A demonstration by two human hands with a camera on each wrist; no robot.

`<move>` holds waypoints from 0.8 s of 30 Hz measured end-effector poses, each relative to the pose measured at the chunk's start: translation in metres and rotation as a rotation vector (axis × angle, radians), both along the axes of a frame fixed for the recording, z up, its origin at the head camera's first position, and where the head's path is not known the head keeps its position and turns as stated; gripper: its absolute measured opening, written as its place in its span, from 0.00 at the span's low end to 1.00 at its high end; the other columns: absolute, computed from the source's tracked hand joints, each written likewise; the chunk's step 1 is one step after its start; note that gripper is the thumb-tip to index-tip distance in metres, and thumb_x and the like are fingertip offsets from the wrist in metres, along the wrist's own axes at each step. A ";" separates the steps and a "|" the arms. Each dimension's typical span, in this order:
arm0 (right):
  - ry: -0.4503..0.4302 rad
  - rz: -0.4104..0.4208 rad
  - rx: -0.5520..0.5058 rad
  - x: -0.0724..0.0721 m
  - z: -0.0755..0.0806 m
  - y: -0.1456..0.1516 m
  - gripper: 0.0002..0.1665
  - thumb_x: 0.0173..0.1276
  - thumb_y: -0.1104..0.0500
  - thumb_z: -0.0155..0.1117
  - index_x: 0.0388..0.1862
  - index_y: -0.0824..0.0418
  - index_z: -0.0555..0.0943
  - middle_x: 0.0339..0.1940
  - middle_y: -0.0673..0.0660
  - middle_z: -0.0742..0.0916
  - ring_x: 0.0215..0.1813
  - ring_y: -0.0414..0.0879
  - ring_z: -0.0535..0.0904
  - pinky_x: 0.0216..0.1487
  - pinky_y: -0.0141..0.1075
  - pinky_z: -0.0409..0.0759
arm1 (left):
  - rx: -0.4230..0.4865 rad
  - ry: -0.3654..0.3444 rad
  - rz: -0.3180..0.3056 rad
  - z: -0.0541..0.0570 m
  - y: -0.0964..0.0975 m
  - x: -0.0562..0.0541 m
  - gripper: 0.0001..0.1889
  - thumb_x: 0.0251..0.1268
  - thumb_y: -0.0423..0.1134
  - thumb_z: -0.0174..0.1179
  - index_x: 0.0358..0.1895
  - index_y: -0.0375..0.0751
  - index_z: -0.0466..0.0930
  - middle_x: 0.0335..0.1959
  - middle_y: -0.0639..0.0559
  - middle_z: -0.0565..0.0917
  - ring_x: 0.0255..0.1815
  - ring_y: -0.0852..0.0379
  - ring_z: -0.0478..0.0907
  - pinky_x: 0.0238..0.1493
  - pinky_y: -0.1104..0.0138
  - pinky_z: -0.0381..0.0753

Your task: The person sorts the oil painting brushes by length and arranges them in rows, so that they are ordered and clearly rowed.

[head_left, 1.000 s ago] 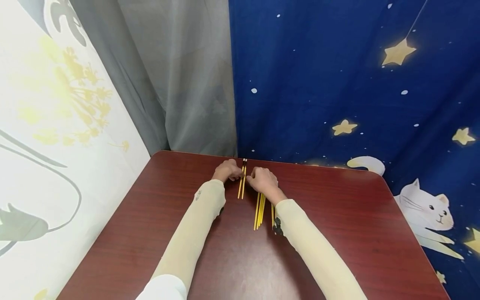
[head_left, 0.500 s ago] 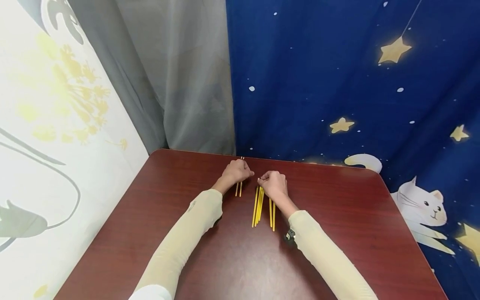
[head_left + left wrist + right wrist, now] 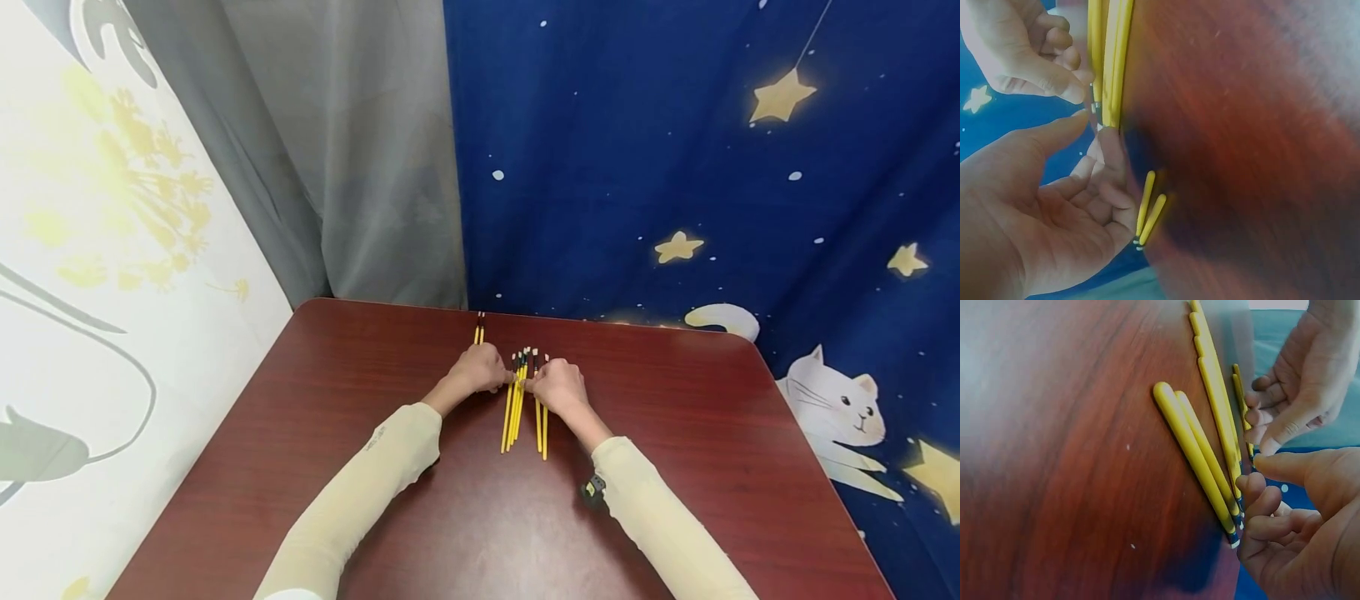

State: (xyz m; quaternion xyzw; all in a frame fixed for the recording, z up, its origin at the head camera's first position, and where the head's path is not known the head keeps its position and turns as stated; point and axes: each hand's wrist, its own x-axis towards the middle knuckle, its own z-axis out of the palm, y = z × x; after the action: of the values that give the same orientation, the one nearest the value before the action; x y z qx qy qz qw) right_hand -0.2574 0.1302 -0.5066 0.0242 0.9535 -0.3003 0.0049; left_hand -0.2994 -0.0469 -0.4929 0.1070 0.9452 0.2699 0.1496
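In the head view, several thin paintbrushes (image 3: 515, 417) with yellow handles, dark collars and pale tips lie bunched at the middle of the table. My left hand (image 3: 477, 367) is at their left side, fingertips beside the dark collars. Opposite it, my right hand (image 3: 562, 385) lies over two more brushes (image 3: 538, 427), its fingertips close to the bunch. Another pair of brushes (image 3: 478, 334) lies beyond the left hand, partly covered by it. In the left wrist view, the left thumb stands apart from the loosely bent fingers. The right wrist view has the right fingers bent beside the brush tips.
The dark red wooden table (image 3: 465, 517) ends at its far edge just behind the brushes. A grey curtain (image 3: 390, 167) and a blue starry curtain (image 3: 585, 167) hang behind it. A pale patterned sheet (image 3: 112, 333) borders the left side.
My left hand has come away from the left pair of brushes and moved right and nearer, to the middle bunch. The right hand has drawn back slightly, uncovering the brush tips.
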 end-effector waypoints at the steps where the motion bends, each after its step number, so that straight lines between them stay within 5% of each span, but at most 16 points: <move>1: -0.006 0.002 -0.003 0.001 0.000 0.000 0.29 0.65 0.46 0.77 0.10 0.53 0.76 0.12 0.47 0.77 0.24 0.50 0.77 0.32 0.39 0.71 | 0.000 -0.001 0.003 -0.001 0.000 0.002 0.22 0.69 0.51 0.71 0.22 0.37 0.90 0.19 0.47 0.88 0.16 0.56 0.77 0.21 0.66 0.71; 7: -0.025 0.009 -0.004 0.005 -0.002 -0.001 0.26 0.65 0.47 0.78 0.12 0.54 0.79 0.14 0.49 0.79 0.24 0.49 0.78 0.30 0.37 0.72 | -0.021 -0.003 0.028 -0.003 0.002 0.010 0.20 0.66 0.51 0.74 0.21 0.39 0.89 0.14 0.52 0.84 0.18 0.56 0.79 0.23 0.67 0.73; 14: -0.066 -0.005 0.051 0.008 -0.003 -0.006 0.20 0.63 0.46 0.78 0.17 0.52 0.83 0.20 0.50 0.85 0.26 0.49 0.80 0.26 0.40 0.73 | -0.040 0.007 -0.024 -0.003 0.003 0.014 0.17 0.65 0.45 0.73 0.21 0.39 0.88 0.15 0.51 0.84 0.19 0.55 0.81 0.29 0.65 0.79; 21: -0.119 -0.027 0.111 0.009 -0.003 -0.009 0.17 0.64 0.47 0.75 0.19 0.51 0.83 0.23 0.52 0.86 0.28 0.50 0.81 0.28 0.44 0.75 | -0.088 -0.006 -0.060 -0.057 0.005 -0.024 0.20 0.63 0.48 0.70 0.14 0.49 0.81 0.12 0.55 0.80 0.19 0.54 0.79 0.30 0.61 0.79; 22: -0.127 -0.029 0.126 0.009 -0.003 -0.010 0.17 0.63 0.47 0.74 0.19 0.51 0.82 0.23 0.52 0.85 0.28 0.51 0.81 0.28 0.45 0.76 | -0.106 -0.027 -0.055 -0.055 0.007 -0.025 0.19 0.63 0.48 0.70 0.15 0.48 0.81 0.13 0.54 0.82 0.20 0.53 0.80 0.30 0.60 0.80; 24: -0.140 -0.024 0.152 0.008 -0.003 -0.011 0.18 0.62 0.46 0.73 0.17 0.51 0.81 0.22 0.52 0.85 0.28 0.51 0.81 0.30 0.46 0.76 | -0.120 -0.028 -0.053 -0.070 0.007 -0.034 0.18 0.61 0.48 0.69 0.14 0.50 0.81 0.12 0.55 0.81 0.19 0.55 0.80 0.28 0.62 0.79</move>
State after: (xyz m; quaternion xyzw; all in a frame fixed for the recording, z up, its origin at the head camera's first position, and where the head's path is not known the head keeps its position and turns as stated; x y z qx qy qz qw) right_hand -0.2491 0.1191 -0.5097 0.0570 0.9705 -0.2248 0.0661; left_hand -0.3335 -0.0402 -0.5627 0.1191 0.9543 0.2103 0.1759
